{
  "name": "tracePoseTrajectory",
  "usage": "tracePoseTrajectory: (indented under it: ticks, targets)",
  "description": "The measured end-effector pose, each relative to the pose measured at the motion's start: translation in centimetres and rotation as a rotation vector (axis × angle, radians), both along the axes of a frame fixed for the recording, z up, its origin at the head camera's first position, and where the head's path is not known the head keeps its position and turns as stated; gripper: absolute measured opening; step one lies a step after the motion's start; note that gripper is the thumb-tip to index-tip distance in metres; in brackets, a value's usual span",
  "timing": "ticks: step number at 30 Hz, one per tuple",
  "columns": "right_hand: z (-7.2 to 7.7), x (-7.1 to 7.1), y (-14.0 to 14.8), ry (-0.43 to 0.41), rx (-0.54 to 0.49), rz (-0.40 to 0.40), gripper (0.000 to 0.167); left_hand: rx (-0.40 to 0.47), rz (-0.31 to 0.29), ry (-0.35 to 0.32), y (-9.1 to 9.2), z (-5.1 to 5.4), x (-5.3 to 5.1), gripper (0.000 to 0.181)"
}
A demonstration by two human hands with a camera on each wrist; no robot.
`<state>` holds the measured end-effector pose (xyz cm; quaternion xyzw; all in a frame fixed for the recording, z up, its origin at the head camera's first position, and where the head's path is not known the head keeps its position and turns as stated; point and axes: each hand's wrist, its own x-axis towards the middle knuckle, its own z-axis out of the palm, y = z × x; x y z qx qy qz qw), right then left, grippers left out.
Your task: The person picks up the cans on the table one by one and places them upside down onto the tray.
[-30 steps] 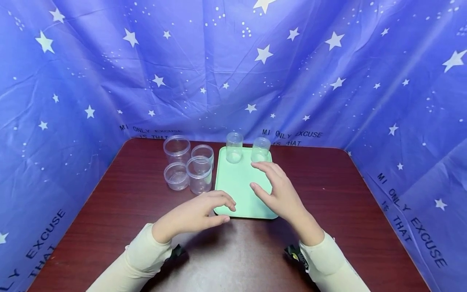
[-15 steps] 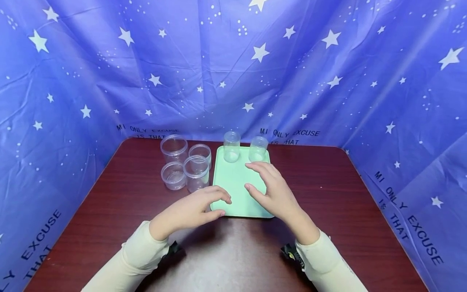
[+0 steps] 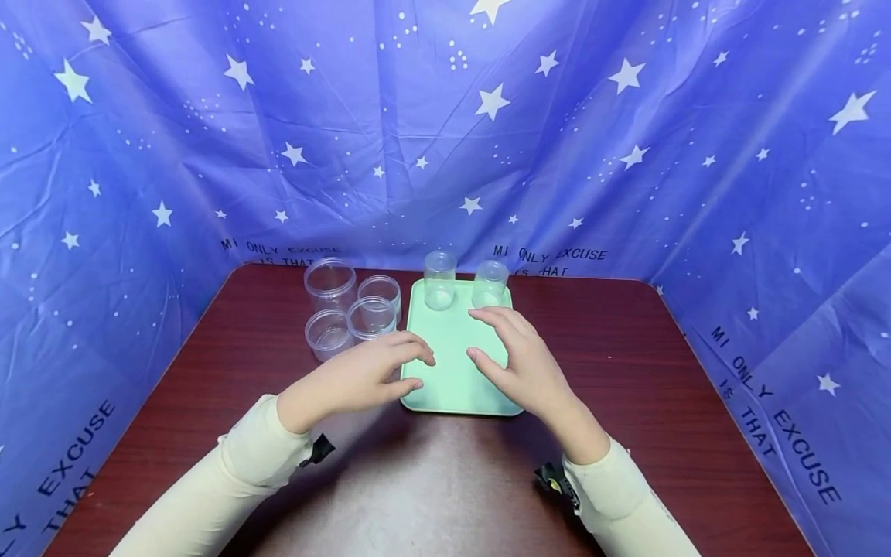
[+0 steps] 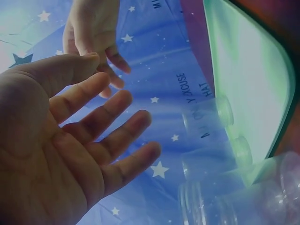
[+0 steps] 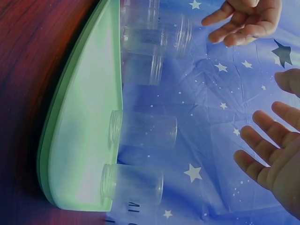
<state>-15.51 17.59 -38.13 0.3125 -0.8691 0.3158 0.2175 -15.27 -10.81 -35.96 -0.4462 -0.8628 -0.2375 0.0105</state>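
Four clear jars (image 3: 330, 290) stand mouth-up in a cluster on the dark surface (image 3: 612, 425), just left of the pale green tray (image 3: 452, 391), and my left hand (image 3: 355, 379) is what has shifted: over the last second it has gone forward, so that it now hides the lower part of the nearest jar (image 3: 372, 317) and a little of the low jar (image 3: 326, 333) beside it. My right hand (image 3: 525, 363) has hardly moved relative to the tray and sits over its right side, fingertips just short of the right tray jar (image 3: 490, 285) as I see it from above. That one and the left tray jar (image 3: 440, 282) remain at the far end of the tray, mouth-down and apart from each other. Both hands are loosely spread, fingers gently bent and thumbs well away from them, with nothing held in either; the left wrist view shows a bare palm, and I see no contact with any jar. To my mind, the shift puts my left hand in better reach of the cluster, while all six jars keep their places, so the arrangement itself is no further along.
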Motion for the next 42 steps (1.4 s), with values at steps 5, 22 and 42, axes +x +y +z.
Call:
tracePoseTrajectory:
  ticks: [5,22,42]
  targets:
    - [0.1,0.0,0.1,0.004,0.001,-0.01,0.053,-0.004,-0.017,0.015,-0.1,0.8,-0.9,0.028]
    - [0.2,-0.1,0.2,0.01,0.01,-0.003,0.049,-0.124,0.018,0.15,-1.1,3.4,-3.4,0.03]
    - [-0.1,-0.4,0.3,0.04,0.045,0.036,0.047,-0.227,0.107,0.043,-3.1,3.1,-6.8,0.039]
